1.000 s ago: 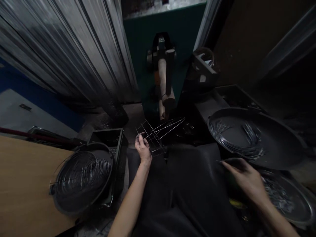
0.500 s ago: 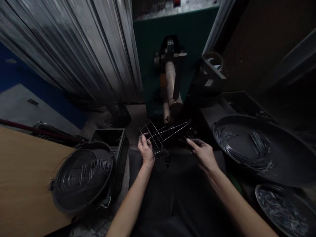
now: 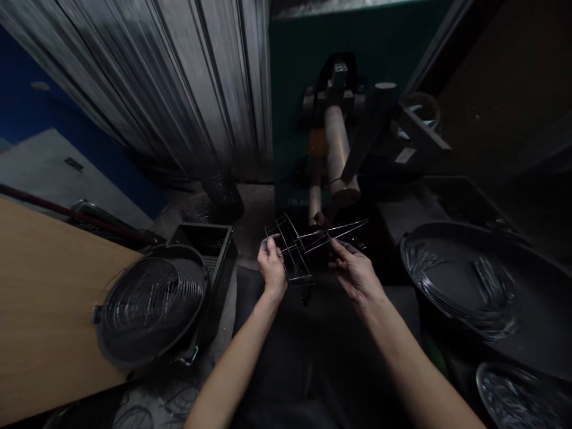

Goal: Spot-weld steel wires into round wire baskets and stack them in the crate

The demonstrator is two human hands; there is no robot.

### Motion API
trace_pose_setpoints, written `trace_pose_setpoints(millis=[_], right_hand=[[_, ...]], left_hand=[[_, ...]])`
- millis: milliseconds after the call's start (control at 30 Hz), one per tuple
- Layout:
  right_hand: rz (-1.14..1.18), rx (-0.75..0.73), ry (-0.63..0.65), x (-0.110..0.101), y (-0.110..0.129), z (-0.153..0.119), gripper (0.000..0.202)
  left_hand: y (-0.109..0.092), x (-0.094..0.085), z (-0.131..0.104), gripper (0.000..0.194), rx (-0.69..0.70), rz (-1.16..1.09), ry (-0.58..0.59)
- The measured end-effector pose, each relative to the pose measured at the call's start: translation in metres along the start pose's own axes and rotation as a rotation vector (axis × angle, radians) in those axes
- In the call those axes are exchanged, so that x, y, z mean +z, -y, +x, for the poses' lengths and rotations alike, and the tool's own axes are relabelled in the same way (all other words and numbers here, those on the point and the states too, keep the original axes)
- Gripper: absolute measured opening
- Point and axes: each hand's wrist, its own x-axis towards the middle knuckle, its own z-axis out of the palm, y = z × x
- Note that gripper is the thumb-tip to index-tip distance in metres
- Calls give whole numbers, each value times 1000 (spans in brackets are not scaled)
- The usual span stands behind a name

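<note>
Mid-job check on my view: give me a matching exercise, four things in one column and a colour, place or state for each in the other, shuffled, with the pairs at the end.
Things
1. Left hand
2. Wire rings
3. Board
4. Machine panel

Colour, place or state
A. In the round pan on the left
B. Dark green
C. Has its grip on the wire frame
D. Light brown, at the left edge of the view

Pairs: 1-C, 2-A, 3-D, 4-B
</note>
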Motion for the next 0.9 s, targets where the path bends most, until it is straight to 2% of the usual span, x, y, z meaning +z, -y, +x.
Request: trace_pose_setpoints(millis=[167, 633, 800, 900], right_hand=[[-14, -12, 25, 0, 0, 3, 35], [6, -5, -57, 8, 4, 7, 30], [-12, 6, -67, 14, 8, 3, 26], [7, 17, -52, 11, 9, -1, 23]], left_hand=[[0, 3, 2, 37, -12, -30, 10], [-4, 9, 4, 39, -80, -23, 18], [-9, 12, 3, 34, -96, -36, 17], [-12, 13, 2, 32, -114, -52, 22]])
